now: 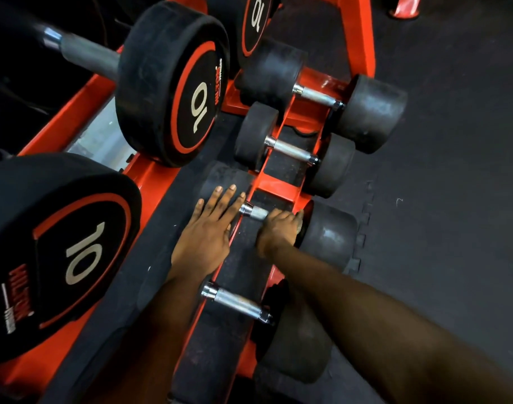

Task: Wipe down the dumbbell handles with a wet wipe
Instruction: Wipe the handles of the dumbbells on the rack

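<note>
Head view, dumbbell handle (256, 212) inside right hand (278, 228) grip, left hand (207, 231) flat

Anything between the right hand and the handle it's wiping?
Nothing visible. The right hand grips the handle directly; the left hand lies flat on the weight at the handle's left end, clear of it.

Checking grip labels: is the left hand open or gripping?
Open: the left hand rests flat on the dumbbell head, fingers straight.
</note>
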`<state>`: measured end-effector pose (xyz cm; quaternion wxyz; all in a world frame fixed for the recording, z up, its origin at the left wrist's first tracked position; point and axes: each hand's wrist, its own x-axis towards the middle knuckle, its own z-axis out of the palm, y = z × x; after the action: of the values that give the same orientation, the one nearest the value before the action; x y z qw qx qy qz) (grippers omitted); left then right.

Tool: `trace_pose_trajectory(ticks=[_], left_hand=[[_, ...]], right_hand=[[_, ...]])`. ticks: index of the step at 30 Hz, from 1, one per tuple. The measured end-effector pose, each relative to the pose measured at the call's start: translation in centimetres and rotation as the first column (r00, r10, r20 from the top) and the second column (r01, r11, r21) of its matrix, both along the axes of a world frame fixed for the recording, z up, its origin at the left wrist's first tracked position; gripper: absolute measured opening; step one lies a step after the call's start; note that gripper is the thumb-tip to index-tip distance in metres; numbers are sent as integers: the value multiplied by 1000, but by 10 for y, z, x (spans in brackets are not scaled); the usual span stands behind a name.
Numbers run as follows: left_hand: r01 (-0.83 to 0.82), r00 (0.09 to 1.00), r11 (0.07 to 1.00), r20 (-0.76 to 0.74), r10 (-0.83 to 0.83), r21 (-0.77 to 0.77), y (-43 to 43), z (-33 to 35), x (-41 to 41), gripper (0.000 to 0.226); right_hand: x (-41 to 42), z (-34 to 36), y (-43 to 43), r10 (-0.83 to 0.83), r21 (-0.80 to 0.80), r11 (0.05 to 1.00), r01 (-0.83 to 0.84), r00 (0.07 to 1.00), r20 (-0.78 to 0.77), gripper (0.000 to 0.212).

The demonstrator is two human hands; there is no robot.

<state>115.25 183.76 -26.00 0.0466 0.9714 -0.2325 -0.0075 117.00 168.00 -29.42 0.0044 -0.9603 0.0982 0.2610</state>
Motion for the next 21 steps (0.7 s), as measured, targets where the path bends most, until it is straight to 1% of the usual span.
trace_pose_trajectory(ticks=[2, 3, 5, 6, 7, 8, 9, 11, 12, 14, 16, 18, 19, 20, 21], left_hand=[[3, 1000, 1000, -10, -3, 3, 0, 1, -1, 79], [2, 1000, 1000, -9, -2, 5, 1, 1, -1, 80], [3, 1000, 1000, -8, -2, 9, 0, 2, -1, 82], [5, 1000, 1000, -8, -5, 17, 1, 2, -1, 82], [9, 1000, 1000, -9, -8, 23, 1, 2, 0, 81], [7, 1000, 1000, -9, -7, 22, 1, 2, -1, 80], [3, 1000, 1000, -5, -3, 21, 1, 2, -1, 79], [0, 1000, 1000, -4, 0, 20, 1, 2, -1, 80], [-2, 1000, 1000, -5, 2, 22, 1, 1, -1, 80], [-7, 1000, 1000, -3, 7, 25, 1, 0, -1, 78], [-9, 1000, 1000, -5, 9, 22, 0, 1, 0, 76], [-9, 1000, 1000, -5, 9, 16, -1, 3, -2, 75], [-11, 1000, 1000, -2, 11, 13, 0, 3, -2, 75], [-11, 1000, 1000, 2, 11, 12, -1, 3, -2, 76], [-10, 1000, 1000, 3, 10, 11, -1, 3, -2, 77]], right_hand=[[13, 11, -25, 196, 54, 980, -191, 974, -114, 62], [21, 19, -36, 250, 135, 965, -225, 945, -212, 52], [37, 27, -46, 335, 285, 931, -230, 850, -407, 21], [43, 26, -47, 339, 320, 925, -206, 828, -446, 13], [48, 21, -47, 311, 315, 932, -177, 838, -449, 16], [49, 19, -46, 287, 302, 939, -166, 860, -422, 17], [48, 17, -45, 257, 304, 942, -144, 890, -376, 23], [40, 12, -42, 127, 306, 950, -54, 966, -223, 42], [33, 10, -39, 47, 315, 949, -3, 990, -130, 43], [14, 2, -29, -65, 274, 960, 54, 997, 33, 47], [-6, -8, -15, -79, 178, 983, 55, 988, 133, 62], [-20, -14, -9, -61, 145, 989, 34, 981, 186, 75], [-18, -16, -9, -48, 163, 986, 19, 983, 177, 80], [-13, -11, -14, -32, 187, 982, 10, 992, 120, 82], [1, -7, -20, -29, 235, 972, 21, 999, 27, 78]])
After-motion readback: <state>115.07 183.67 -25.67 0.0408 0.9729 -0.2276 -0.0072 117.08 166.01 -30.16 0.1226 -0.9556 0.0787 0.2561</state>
